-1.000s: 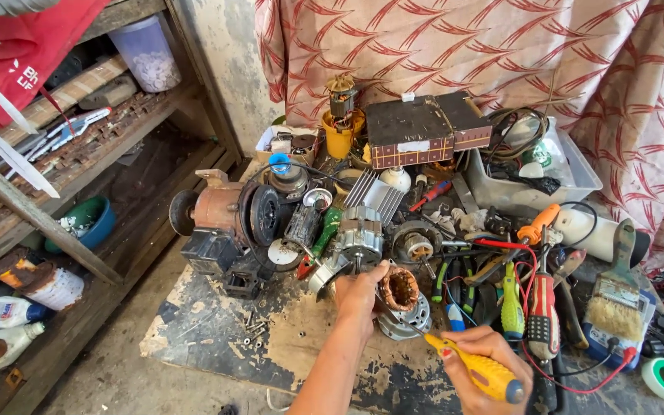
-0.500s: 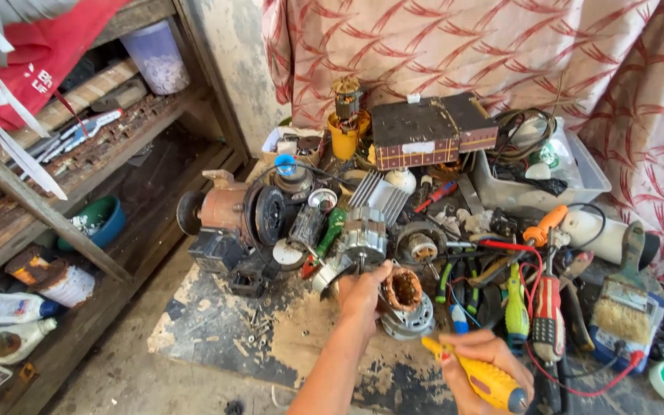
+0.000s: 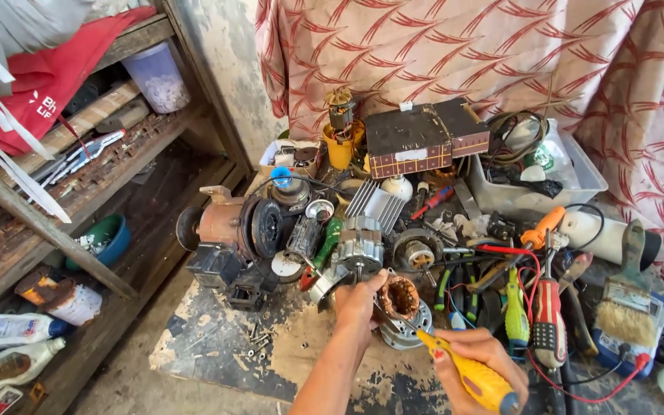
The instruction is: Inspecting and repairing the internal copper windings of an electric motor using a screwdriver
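Two bare hands are working low over the cluttered bench (image 3: 217, 346): the left hand (image 3: 359, 296) is closing its grip on the rim of a small motor stator (image 3: 403, 307) with copper windings, which is sitting on the bench just in front of a finned metal motor housing (image 3: 359, 246). The right hand (image 3: 474, 357) is gripping a yellow-handled screwdriver (image 3: 466, 373) tightly, its tip pointing toward the stator. Screwdrivers, pliers and a paintbrush (image 3: 628, 307) are lying just to the right.
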